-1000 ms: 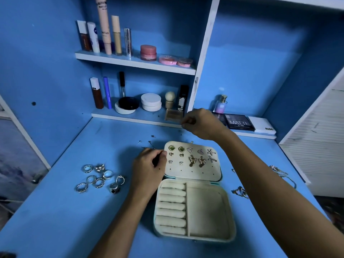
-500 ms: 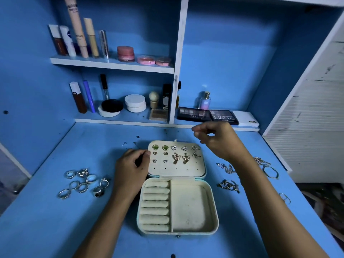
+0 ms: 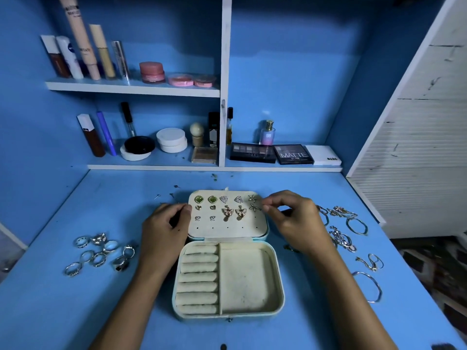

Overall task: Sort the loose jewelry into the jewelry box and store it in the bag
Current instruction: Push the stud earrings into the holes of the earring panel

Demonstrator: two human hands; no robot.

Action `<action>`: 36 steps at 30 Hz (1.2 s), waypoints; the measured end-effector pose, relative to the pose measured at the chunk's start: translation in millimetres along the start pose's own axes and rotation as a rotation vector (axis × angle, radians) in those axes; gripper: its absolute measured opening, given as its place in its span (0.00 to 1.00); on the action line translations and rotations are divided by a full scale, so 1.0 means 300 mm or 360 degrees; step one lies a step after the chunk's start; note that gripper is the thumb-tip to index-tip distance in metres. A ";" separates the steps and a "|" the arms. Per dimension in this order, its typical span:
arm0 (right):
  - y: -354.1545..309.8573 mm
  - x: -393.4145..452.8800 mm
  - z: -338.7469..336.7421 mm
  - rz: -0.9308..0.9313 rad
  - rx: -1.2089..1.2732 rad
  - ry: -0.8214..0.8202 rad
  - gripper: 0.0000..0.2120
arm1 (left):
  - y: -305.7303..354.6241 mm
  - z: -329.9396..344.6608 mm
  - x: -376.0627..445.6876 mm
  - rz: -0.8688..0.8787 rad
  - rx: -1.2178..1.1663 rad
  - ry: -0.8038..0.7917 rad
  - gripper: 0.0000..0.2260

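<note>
Earrings nearly done: my right hand (image 3: pixel 290 218) pinches at the star-shaped stud (image 3: pixel 254 207) on the pale open jewelry box (image 3: pixel 227 251) lid; my left hand (image 3: pixel 165 226), fingers curled, steadies its edge. Silver rings (image 3: pixel 99 253) beyond my left await the rolls.

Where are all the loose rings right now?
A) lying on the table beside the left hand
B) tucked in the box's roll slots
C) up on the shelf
A: the rings lie in a cluster on the blue table, outward of the left hand, while the ring rolls in the jewelry box hold nothing.
</note>
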State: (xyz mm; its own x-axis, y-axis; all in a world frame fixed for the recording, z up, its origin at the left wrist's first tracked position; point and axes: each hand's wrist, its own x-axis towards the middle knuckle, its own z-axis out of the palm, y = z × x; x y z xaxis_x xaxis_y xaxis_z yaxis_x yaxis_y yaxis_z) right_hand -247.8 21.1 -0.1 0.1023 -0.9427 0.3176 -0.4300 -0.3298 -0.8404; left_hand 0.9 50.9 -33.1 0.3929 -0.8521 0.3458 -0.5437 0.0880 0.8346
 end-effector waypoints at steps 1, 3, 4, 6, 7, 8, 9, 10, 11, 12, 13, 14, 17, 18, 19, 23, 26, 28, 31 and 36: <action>0.003 -0.006 0.001 0.0022 0.0024 -0.0007 0.11 | 0.001 0.000 0.000 -0.0003 0.0000 -0.0006 0.06; 0.010 -0.017 0.001 0.0109 0.0077 -0.0034 0.10 | 0.001 0.000 -0.001 -0.0011 -0.0008 -0.0016 0.06; 0.015 -0.021 0.002 0.0146 0.0094 -0.0040 0.08 | 0.000 -0.001 -0.001 -0.0014 -0.0009 -0.0018 0.06; 0.025 -0.030 0.003 0.0160 0.0105 -0.0027 0.07 | -0.004 -0.001 -0.001 -0.0012 -0.0008 -0.0021 0.06; 0.026 -0.034 0.004 0.0154 0.0111 -0.0016 0.08 | -0.003 -0.001 -0.001 -0.0013 -0.0010 -0.0021 0.06; 0.026 -0.036 0.006 0.0149 0.0115 -0.0003 0.08 | -0.002 -0.001 -0.002 -0.0018 -0.0016 -0.0021 0.06; 0.025 -0.037 0.009 0.0144 0.0116 0.0008 0.09 | 0.001 -0.002 -0.002 -0.0019 -0.0021 -0.0019 0.06; 0.026 -0.037 0.012 0.0144 0.0112 0.0015 0.10 | 0.003 -0.001 -0.002 -0.0020 -0.0022 -0.0016 0.06; 0.027 -0.037 0.016 0.0144 0.0109 0.0018 0.10 | 0.005 -0.002 -0.003 -0.0019 -0.0024 -0.0015 0.05; 0.027 -0.038 0.018 0.0146 0.0105 0.0018 0.11 | 0.006 -0.002 -0.003 -0.0018 -0.0023 -0.0014 0.05; 0.028 -0.039 0.020 0.0148 0.0102 0.0014 0.11 | 0.006 -0.002 -0.003 -0.0017 -0.0019 -0.0015 0.05; 0.028 -0.040 0.020 0.0150 0.0094 0.0009 0.11 | 0.006 -0.002 -0.004 -0.0019 -0.0015 -0.0015 0.05; 0.029 -0.044 0.017 0.0139 0.0066 0.0014 0.11 | 0.005 -0.004 -0.005 -0.0028 -0.0011 -0.0016 0.06; 0.030 -0.044 0.017 0.0135 0.0060 0.0018 0.10 | 0.006 -0.005 -0.005 -0.0031 -0.0012 -0.0016 0.06; 0.031 -0.044 0.017 0.0132 0.0054 0.0018 0.10 | 0.009 -0.005 -0.006 -0.0034 -0.0016 -0.0015 0.06; 0.028 -0.045 0.016 0.0107 0.0020 0.0009 0.10 | 0.017 -0.007 -0.010 -0.0052 -0.0044 -0.0016 0.05; 0.028 -0.048 0.018 0.0069 -0.0024 -0.0001 0.09 | 0.020 -0.008 -0.011 -0.0055 -0.0059 -0.0018 0.06; 0.028 -0.049 0.021 0.0049 -0.0044 -0.0007 0.09 | 0.020 -0.008 -0.011 -0.0056 -0.0064 -0.0019 0.05; 0.024 -0.050 0.022 0.0017 -0.0068 -0.0013 0.09 | 0.015 -0.007 -0.011 -0.0041 -0.0051 -0.0017 0.05; 0.012 -0.047 0.033 -0.0074 -0.0133 0.0021 0.11 | 0.006 -0.006 -0.006 -0.0045 -0.0043 -0.0030 0.06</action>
State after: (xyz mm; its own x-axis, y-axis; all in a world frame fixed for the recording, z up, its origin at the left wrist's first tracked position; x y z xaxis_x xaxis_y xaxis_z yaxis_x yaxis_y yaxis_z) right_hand -241.7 32.8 -12.0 0.1126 -0.9255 0.3616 -0.4983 -0.3675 -0.7853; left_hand 0.4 53.5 -31.5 0.3936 -0.8640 0.3140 -0.5120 0.0776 0.8555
